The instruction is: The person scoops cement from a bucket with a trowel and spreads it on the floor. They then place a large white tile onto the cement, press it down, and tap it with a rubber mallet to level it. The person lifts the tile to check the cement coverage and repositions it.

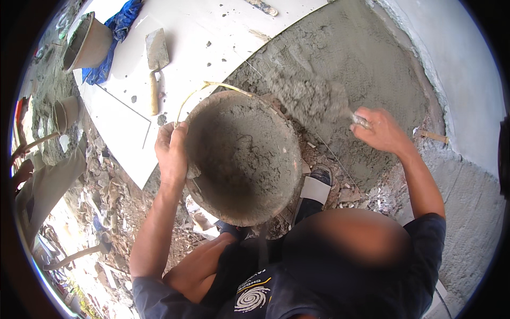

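Observation:
My left hand (172, 154) is closed on the left rim of a round, mortar-caked bucket (294, 141), beside its yellowish handle (186, 101). The bucket tilts toward the far side, with grey mortar coating its inside. To its right, my right hand (381, 130) is wrapped round the grip of a trowel (361, 121). Lumpy wet mortar (313, 98) covers the blade, which is smeared by motion and hidden underneath. It is over or against a spread bed of grey mortar (388, 69); whether the blade touches it, I cannot tell.
A white board (212, 37) carries a second trowel (157, 53). At far left are another bucket (98, 45) by blue plastic (121, 24), a smaller bucket (66, 114) and a person's trouser leg (53, 175). Rubble (114, 202) covers the ground; a wall (457, 58) stands right.

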The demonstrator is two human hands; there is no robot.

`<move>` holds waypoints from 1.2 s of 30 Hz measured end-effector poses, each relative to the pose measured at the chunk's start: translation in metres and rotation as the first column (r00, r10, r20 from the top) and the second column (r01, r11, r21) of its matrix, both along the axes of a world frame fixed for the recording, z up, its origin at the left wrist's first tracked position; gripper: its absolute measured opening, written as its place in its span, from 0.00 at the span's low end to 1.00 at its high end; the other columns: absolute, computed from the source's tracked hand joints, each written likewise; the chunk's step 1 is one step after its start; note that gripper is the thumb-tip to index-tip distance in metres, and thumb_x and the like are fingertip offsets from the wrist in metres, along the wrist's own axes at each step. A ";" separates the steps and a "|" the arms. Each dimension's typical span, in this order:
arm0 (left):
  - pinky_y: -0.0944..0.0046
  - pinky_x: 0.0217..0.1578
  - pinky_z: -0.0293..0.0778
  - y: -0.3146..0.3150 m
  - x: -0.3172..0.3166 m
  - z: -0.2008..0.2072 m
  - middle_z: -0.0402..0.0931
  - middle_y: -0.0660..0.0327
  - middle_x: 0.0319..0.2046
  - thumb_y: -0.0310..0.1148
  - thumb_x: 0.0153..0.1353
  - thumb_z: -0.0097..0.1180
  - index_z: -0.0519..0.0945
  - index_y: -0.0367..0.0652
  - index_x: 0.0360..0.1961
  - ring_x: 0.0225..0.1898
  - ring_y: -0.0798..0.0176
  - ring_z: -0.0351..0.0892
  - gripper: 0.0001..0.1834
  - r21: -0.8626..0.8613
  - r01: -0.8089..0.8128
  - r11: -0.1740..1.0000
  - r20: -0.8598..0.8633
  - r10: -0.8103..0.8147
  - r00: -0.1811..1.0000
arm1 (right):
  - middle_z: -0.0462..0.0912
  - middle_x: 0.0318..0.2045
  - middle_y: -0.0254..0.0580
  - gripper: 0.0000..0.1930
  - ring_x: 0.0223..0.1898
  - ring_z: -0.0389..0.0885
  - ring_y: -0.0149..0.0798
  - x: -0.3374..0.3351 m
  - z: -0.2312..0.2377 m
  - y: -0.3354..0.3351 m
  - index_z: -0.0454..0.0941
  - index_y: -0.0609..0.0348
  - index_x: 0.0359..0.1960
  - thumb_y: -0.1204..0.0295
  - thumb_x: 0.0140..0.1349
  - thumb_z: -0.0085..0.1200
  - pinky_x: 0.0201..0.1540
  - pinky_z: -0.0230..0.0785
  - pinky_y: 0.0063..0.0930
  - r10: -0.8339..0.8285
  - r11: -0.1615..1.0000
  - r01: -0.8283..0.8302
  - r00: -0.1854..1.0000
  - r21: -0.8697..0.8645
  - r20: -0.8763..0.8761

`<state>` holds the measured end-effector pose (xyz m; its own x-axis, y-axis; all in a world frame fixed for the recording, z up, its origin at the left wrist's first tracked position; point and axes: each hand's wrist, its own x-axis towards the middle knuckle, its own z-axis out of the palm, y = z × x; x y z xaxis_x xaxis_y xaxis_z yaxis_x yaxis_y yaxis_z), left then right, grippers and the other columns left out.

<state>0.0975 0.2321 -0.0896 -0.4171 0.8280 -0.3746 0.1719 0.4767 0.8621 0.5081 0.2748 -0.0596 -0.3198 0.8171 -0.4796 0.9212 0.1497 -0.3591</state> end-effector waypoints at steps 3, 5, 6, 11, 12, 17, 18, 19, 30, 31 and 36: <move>0.73 0.29 0.59 -0.006 -0.008 -0.006 0.68 0.71 0.26 0.43 0.64 0.53 0.76 0.39 0.38 0.28 0.76 0.62 0.16 0.007 0.006 1.000 -0.046 -0.006 0.999 | 0.79 0.23 0.51 0.13 0.29 0.80 0.51 -0.004 -0.035 0.025 0.74 0.61 0.32 0.62 0.59 0.54 0.30 0.70 0.43 -0.058 0.876 -0.019 0.988 0.483 0.145; 0.73 0.30 0.60 -0.008 -0.014 -0.007 0.68 0.70 0.27 0.43 0.64 0.52 0.76 0.39 0.38 0.28 0.75 0.61 0.16 -0.059 0.014 0.998 -0.099 -0.019 0.995 | 0.79 0.24 0.50 0.14 0.30 0.80 0.50 -0.004 -0.048 0.034 0.74 0.61 0.32 0.61 0.61 0.52 0.30 0.70 0.43 -0.136 0.824 0.024 0.978 0.566 0.158; 0.71 0.33 0.61 -0.009 -0.016 -0.008 0.70 0.68 0.28 0.43 0.64 0.51 0.76 0.38 0.39 0.31 0.74 0.63 0.17 -0.053 0.029 0.998 -0.075 -0.033 0.997 | 0.80 0.25 0.49 0.15 0.30 0.80 0.51 -0.005 -0.053 0.036 0.74 0.61 0.32 0.59 0.62 0.51 0.31 0.71 0.43 -0.187 0.853 0.095 0.974 0.514 0.130; 0.67 0.40 0.64 -0.007 -0.022 -0.009 0.72 0.63 0.31 0.43 0.65 0.50 0.75 0.34 0.39 0.35 0.70 0.65 0.19 -0.078 0.030 0.997 -0.009 -0.031 0.999 | 0.82 0.33 0.50 0.21 0.34 0.81 0.52 0.002 -0.065 0.057 0.76 0.61 0.37 0.53 0.66 0.43 0.36 0.73 0.45 -0.150 0.985 0.110 0.930 0.136 0.334; 0.67 0.40 0.64 -0.007 -0.022 -0.010 0.71 0.63 0.31 0.43 0.65 0.50 0.75 0.34 0.39 0.35 0.70 0.65 0.19 -0.076 0.036 0.996 -0.026 -0.038 0.999 | 0.82 0.34 0.51 0.22 0.35 0.81 0.52 0.002 -0.070 0.067 0.76 0.61 0.39 0.52 0.66 0.42 0.37 0.73 0.45 -0.104 0.992 0.070 0.928 0.107 0.357; 0.67 0.39 0.64 -0.002 -0.029 -0.015 0.70 0.65 0.30 0.43 0.66 0.48 0.75 0.33 0.39 0.35 0.70 0.64 0.19 -0.062 0.002 0.998 -0.074 -0.007 0.997 | 0.83 0.37 0.54 0.23 0.41 0.81 0.52 0.018 -0.093 0.139 0.78 0.62 0.44 0.53 0.66 0.42 0.44 0.71 0.46 -0.173 0.975 0.106 0.914 0.196 0.367; 0.67 0.39 0.64 0.000 -0.030 -0.018 0.70 0.65 0.30 0.43 0.67 0.48 0.75 0.33 0.39 0.35 0.70 0.64 0.19 -0.061 -0.003 0.998 -0.067 -0.001 0.998 | 0.83 0.38 0.54 0.23 0.42 0.80 0.53 0.024 -0.094 0.152 0.78 0.62 0.44 0.53 0.65 0.42 0.46 0.71 0.47 -0.229 0.967 0.168 0.899 0.189 0.374; 0.68 0.38 0.63 0.000 -0.033 -0.018 0.70 0.65 0.30 0.43 0.67 0.48 0.76 0.34 0.40 0.34 0.71 0.64 0.19 -0.106 -0.017 0.994 -0.028 0.014 1.000 | 0.83 0.39 0.54 0.23 0.43 0.80 0.53 0.030 -0.096 0.158 0.78 0.62 0.44 0.54 0.65 0.42 0.47 0.70 0.47 -0.292 0.953 0.232 0.874 0.196 0.388; 0.71 0.28 0.59 0.006 -0.032 -0.021 0.68 0.69 0.25 0.40 0.68 0.47 0.73 0.39 0.31 0.28 0.75 0.62 0.15 -0.046 0.016 0.999 -0.077 -0.019 0.997 | 0.81 0.30 0.58 0.28 0.27 0.81 0.50 0.091 -0.100 0.199 0.77 0.70 0.37 0.50 0.66 0.42 0.36 0.71 0.44 -0.421 0.905 0.363 0.838 0.220 0.348; 0.71 0.28 0.59 0.006 -0.032 -0.020 0.68 0.69 0.25 0.40 0.68 0.47 0.73 0.39 0.31 0.28 0.74 0.63 0.15 -0.044 0.021 0.999 -0.066 -0.024 0.998 | 0.81 0.27 0.56 0.28 0.23 0.81 0.46 0.092 -0.095 0.201 0.76 0.70 0.37 0.50 0.66 0.42 0.32 0.71 0.42 -0.476 0.879 0.430 0.802 0.205 0.360; 0.70 0.30 0.59 0.004 -0.031 -0.020 0.68 0.69 0.25 0.41 0.67 0.47 0.73 0.39 0.31 0.29 0.73 0.62 0.15 -0.061 0.000 0.998 -0.024 -0.002 1.000 | 0.69 0.17 0.31 0.24 0.14 0.68 0.23 0.033 -0.085 0.154 0.71 0.65 0.43 0.51 0.70 0.40 0.15 0.64 0.19 -0.647 0.746 0.610 0.759 -0.267 -0.073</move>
<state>0.0666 0.2366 -0.1098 -0.4256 0.8046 -0.4141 0.1927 0.5277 0.8273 0.5413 0.4292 -0.1442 0.1466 0.7405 -0.6558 0.7091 -0.5409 -0.4522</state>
